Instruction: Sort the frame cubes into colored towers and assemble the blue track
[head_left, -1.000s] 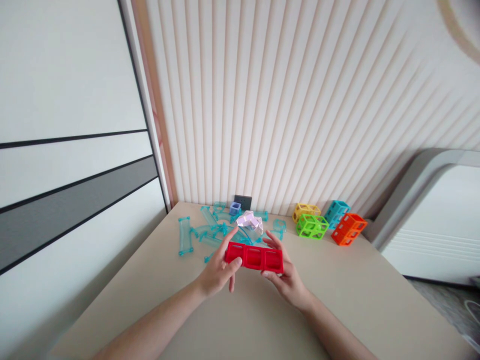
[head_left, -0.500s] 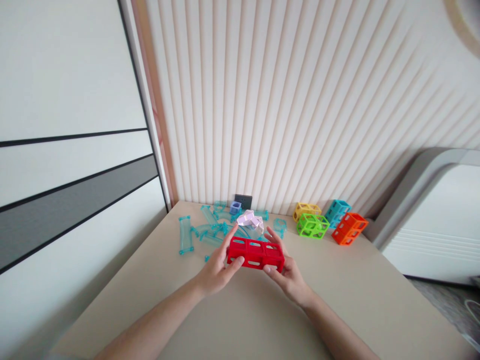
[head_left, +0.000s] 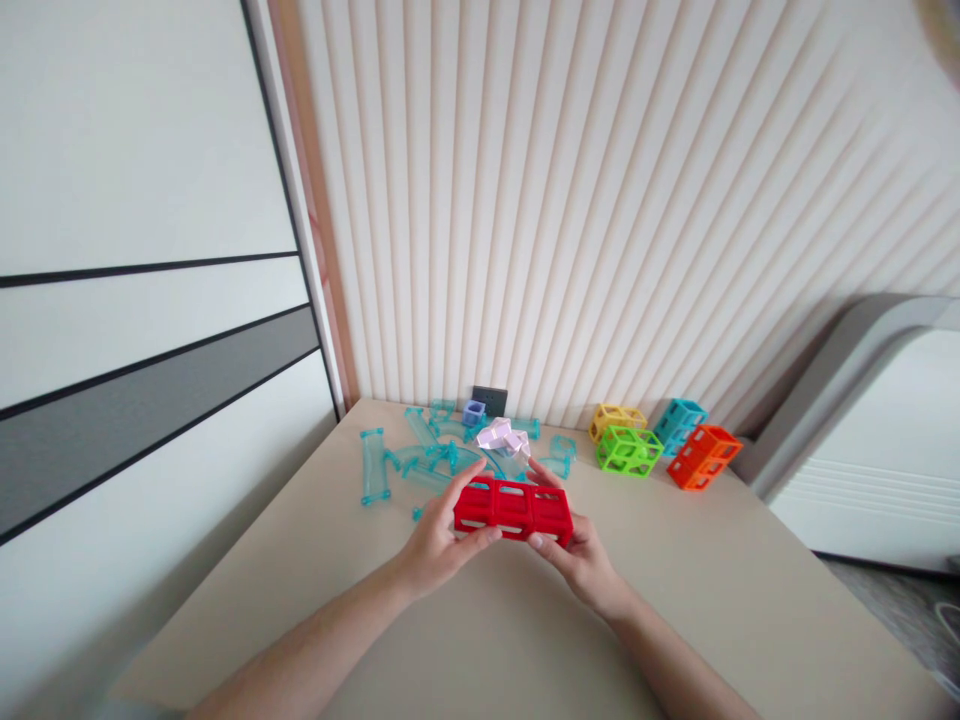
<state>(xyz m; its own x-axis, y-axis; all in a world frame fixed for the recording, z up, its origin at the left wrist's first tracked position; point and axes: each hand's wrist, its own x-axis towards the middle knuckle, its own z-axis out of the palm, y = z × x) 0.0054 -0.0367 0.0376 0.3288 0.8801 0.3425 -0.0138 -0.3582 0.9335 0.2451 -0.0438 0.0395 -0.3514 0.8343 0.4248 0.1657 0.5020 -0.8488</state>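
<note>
A red block of three joined open-frame cubes [head_left: 513, 507] is held lengthwise just above the table, between both hands. My left hand [head_left: 439, 525] grips its left end, thumb along the near side and fingers over the far edge. At the right end, my right hand [head_left: 574, 545] holds it with the thumb on the near lower edge and a finger raised behind. Beyond the block lie a crumpled, shiny lilac piece [head_left: 504, 437] and scattered clear teal track pieces [head_left: 375, 466].
A small violet cube [head_left: 473, 413] stands by a dark wall socket [head_left: 490, 400]. On the right are framed blocks in yellow [head_left: 611, 418], green [head_left: 628, 451], blue [head_left: 679, 424] and orange [head_left: 703, 458]. The table [head_left: 712, 590] meets a ribbed wall [head_left: 525, 200] at the back.
The red block has tipped slightly, so more of its top shows. My left thumb has slid a little to the right along its near edge. Both hands keep hold.
</note>
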